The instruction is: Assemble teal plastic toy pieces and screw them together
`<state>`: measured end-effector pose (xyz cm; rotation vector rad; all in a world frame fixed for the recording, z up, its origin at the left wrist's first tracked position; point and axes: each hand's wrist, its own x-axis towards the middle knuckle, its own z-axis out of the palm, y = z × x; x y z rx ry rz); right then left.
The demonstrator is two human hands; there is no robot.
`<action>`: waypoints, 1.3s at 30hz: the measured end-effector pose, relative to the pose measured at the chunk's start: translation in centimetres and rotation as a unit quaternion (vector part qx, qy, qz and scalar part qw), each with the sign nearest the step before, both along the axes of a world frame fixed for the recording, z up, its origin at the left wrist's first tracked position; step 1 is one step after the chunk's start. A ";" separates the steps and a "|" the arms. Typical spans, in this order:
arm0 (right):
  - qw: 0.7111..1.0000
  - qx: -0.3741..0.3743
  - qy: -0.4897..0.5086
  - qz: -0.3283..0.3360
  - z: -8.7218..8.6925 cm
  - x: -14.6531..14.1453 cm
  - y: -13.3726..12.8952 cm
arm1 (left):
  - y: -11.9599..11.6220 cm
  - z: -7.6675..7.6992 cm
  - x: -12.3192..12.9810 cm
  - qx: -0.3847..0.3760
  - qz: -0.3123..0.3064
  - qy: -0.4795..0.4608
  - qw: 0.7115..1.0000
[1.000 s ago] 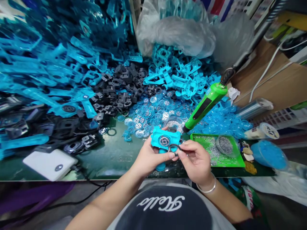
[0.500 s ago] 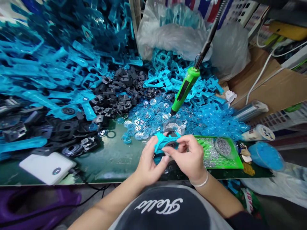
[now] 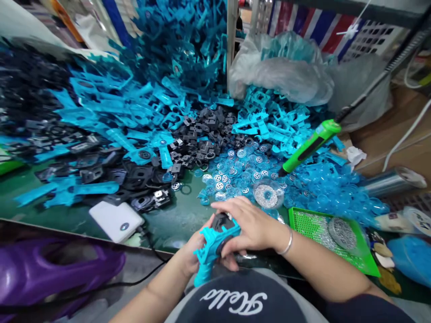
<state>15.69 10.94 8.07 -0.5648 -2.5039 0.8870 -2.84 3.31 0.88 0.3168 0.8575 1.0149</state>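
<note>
The hands are working together just above the front of the counter (image 3: 182, 222). The left hand (image 3: 190, 258) is cupping a teal plastic frame (image 3: 210, 249) from below, its fingers partly hidden behind it. The right hand (image 3: 251, 229) is closing over the top, with its fingers bending down across the frame and a black piece (image 3: 222, 222) sitting against it. The frame's lower end is pointing down toward the person's chest. One silver bangle (image 3: 288, 242) is circling the right wrist.

Just beyond the right hand, a clear round disc (image 3: 267, 196) is lying at the edge of the parts, coated with silver granules. Farther right, one green perforated tray (image 3: 305, 222) is holding scattered silver granules and one round dish (image 3: 341, 233) filled with more of them. A blue plastic bag (image 3: 409, 255) is bulging at the right edge of the view.

One green pen-shaped tool (image 3: 311, 141) is lying on the heap of teal moulded parts (image 3: 266, 125), well beyond the hands, and one white power bank (image 3: 116, 220) is resting on the counter to the left. Teal, black and clear blue parts are piling up in heaps too numerous to count.
</note>
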 end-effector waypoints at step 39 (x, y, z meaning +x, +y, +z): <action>0.934 0.059 -0.298 -0.189 -4.7 -1.9 11.2 | 3.6 -2.7 -1.4 -0.069 0.226 -0.047 0.970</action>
